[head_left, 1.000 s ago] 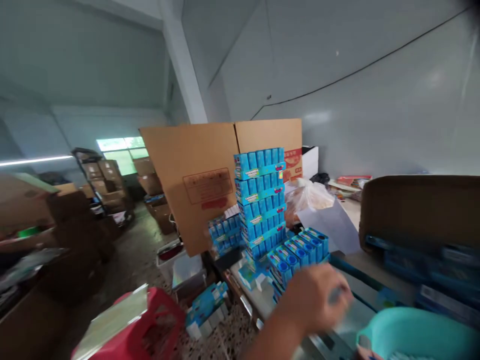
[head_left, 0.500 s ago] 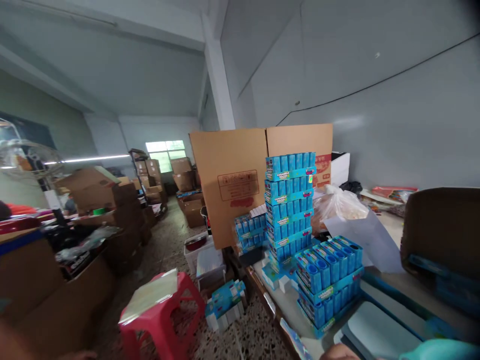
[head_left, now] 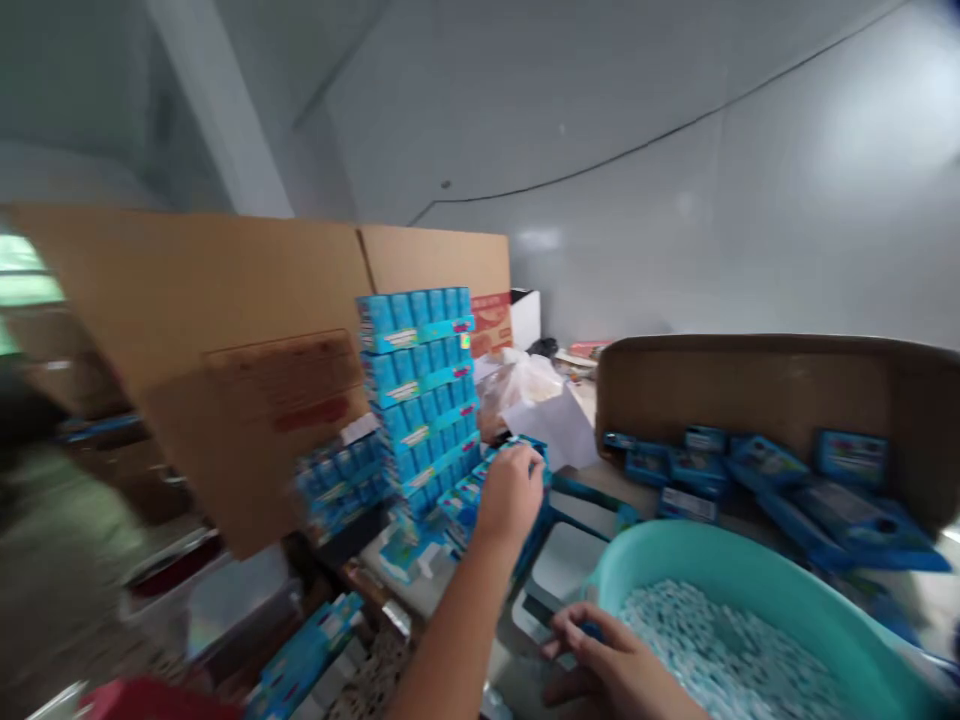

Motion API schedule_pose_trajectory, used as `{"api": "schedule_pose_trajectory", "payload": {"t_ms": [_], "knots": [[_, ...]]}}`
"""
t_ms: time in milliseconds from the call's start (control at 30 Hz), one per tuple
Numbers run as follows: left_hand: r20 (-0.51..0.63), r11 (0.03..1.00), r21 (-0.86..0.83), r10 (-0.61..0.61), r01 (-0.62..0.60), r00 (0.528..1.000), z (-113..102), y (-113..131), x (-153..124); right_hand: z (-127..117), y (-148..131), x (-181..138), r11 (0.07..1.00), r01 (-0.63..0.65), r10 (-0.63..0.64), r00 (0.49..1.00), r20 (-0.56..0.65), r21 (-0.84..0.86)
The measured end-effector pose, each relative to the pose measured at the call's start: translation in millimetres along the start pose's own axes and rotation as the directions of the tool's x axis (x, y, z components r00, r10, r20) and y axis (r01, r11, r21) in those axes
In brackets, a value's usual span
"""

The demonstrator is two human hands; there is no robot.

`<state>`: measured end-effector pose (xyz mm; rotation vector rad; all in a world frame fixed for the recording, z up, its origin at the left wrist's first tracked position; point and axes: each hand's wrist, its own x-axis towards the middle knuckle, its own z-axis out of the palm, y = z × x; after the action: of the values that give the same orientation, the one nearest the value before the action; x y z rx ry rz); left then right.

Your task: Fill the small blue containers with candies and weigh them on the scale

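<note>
My left hand (head_left: 511, 492) reaches forward to a low stack of blue display boxes (head_left: 469, 497) on the table, and its fingers close over the top box (head_left: 525, 447). Just left of it rises a tall stack of the same blue boxes (head_left: 420, 385). My right hand (head_left: 611, 668) lies low at the near rim of a teal basin (head_left: 679, 558) filled with small white pieces (head_left: 720, 655). Its fingers curl around a small blue spot, too blurred to identify.
A large cardboard sheet (head_left: 225, 340) stands behind the stacks. An open brown carton (head_left: 750, 385) on the right holds flat blue packs (head_left: 757, 470). A plastic bag (head_left: 517, 385) and white paper lie behind. More blue boxes (head_left: 307, 655) lie on the floor beside a red stool (head_left: 135, 700).
The view swung right and down. My left hand came back into view and reached to the low stack of blue boxes. My right hand and the basin's contents now show.
</note>
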<state>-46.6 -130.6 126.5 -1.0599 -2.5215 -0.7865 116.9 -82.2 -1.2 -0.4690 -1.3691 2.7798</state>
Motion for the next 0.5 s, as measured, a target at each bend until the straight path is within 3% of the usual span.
{"api": "schedule_pose_trajectory", "payload": {"t_ms": [100, 200, 500], "knots": [[0.116, 0.996, 0.085, -0.006, -0.004, 0.993, 25.7, -4.5, 57.0, 2.4, -5.4, 6.3, 0.998, -0.039, 0.035, 0.994, 0.1, 0.041], [0.228, 0.983, 0.183, -0.022, -0.02, 0.973, 45.3, -16.2, 81.2, 0.8, -10.4, 10.6, 0.997, -0.072, 0.068, 0.993, 0.098, 0.04], [0.293, 0.921, 0.35, 0.064, -0.169, 0.954, 62.2, -33.4, 70.0, -14.8, -0.1, 29.2, 0.997, -0.073, 0.068, 0.979, 0.192, 0.018]]}}
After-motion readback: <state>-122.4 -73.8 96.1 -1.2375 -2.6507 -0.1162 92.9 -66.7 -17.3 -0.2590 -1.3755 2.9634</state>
